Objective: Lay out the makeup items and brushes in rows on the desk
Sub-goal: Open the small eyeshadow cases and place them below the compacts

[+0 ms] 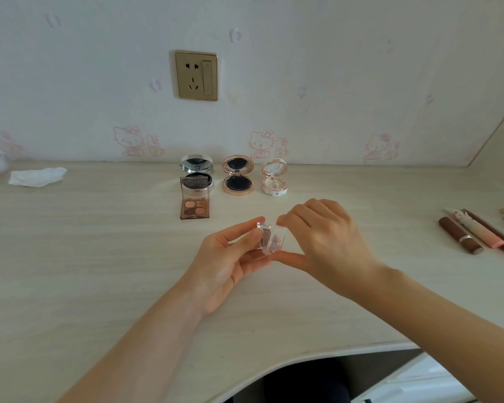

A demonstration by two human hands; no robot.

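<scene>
Both hands meet above the middle of the desk [99,257], working a small clear case [267,239]. Left hand [230,257] pinches it from the left, thumb and fingertips on its edge. Right hand [323,242] clamps it from the right, thumb underneath, forefinger over the top. The case hangs clear of the desk; it looks partly opened, though the hinge is not plain to see. A pinkish-brown pan shows inside.

Step in hand, by my reading: open the case, then set it in the row. To do it well, hold the base steady with the left and let the right lift only the lid, gently, since clear plastic hinges snap. Place it just right of the eyeshadow palette [194,199], lid standing up like its neighbours.

Containers already out, all open:
- Silver compact [197,170], back row left; dark pad inside, mirror lid up, the palette's clear lid partly in front of it.
- Rose-gold compact [238,175], beside it; dark puff in the base.
- Small white floral compact [274,177], to the right; pale contents, not clear what.
- Palette, second row; four brown and bronze pans.

Lip tubes [466,234] wait in a loose cluster at the right edge, well apart. A crumpled tissue [37,176] lies far left.
</scene>
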